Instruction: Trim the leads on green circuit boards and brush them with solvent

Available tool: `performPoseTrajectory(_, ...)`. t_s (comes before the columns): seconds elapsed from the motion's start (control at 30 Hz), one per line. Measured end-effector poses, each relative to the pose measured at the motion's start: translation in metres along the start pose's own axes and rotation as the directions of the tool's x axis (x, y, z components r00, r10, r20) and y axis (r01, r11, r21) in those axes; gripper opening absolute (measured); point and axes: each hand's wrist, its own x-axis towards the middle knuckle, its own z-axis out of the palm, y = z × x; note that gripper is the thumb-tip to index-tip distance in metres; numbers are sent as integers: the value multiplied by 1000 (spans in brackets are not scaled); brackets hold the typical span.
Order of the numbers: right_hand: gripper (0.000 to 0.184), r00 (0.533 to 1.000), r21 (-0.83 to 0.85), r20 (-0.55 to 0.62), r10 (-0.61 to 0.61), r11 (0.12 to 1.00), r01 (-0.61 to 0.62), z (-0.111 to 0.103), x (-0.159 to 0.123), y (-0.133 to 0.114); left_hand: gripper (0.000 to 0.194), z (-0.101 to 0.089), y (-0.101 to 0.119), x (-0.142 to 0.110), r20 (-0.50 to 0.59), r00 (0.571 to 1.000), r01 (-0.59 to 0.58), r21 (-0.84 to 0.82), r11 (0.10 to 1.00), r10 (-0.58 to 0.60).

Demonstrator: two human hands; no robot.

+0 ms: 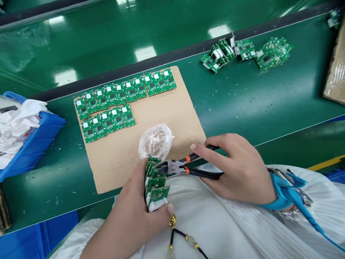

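My left hand (pixel 134 205) grips a stack of green circuit boards (pixel 156 181) upright against my chest. My right hand (pixel 237 169) is shut on orange-handled diagonal cutters (pixel 175 167), whose steel jaws touch the top of that stack. Just above the jaws lies a ball of clear plastic wrap (pixel 155 141) on a cardboard sheet (pixel 121 165). Two rows of small green boards (pixel 124 90) lie neatly on the cardboard. A loose heap of joined boards (pixel 245 52) lies farther off on the green belt.
A green conveyor belt (pixel 242 97) runs behind the cardboard, with a dark side rail (pixel 172 54). On the left stands a blue crate (pixel 35 133) holding white paper. A blue wrist strap (pixel 283 194) circles my right wrist, and a beaded cord (pixel 178 233) hangs over my white smock.
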Motion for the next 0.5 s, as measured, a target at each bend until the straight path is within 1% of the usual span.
performPoseTrajectory(0.2, 36, 1000, 15, -17, 5, 1000, -4, 3, 1, -2, 72, -1, 1, 0, 25, 999, 20, -14, 1000, -20)
performPoseTrajectory(0.4, 30, 998, 27, -56, 34, 999, -33, 8, 0, -6, 72, 1, 3, 0, -6, 1000, 25, -44, 999, -25)
performPoseTrajectory(0.5, 29, 998, 36, -51, 47, 998, -45, 10, 0, -9, 68, 3, 6, 1, -38, 998, 40, -71, 997, -42)
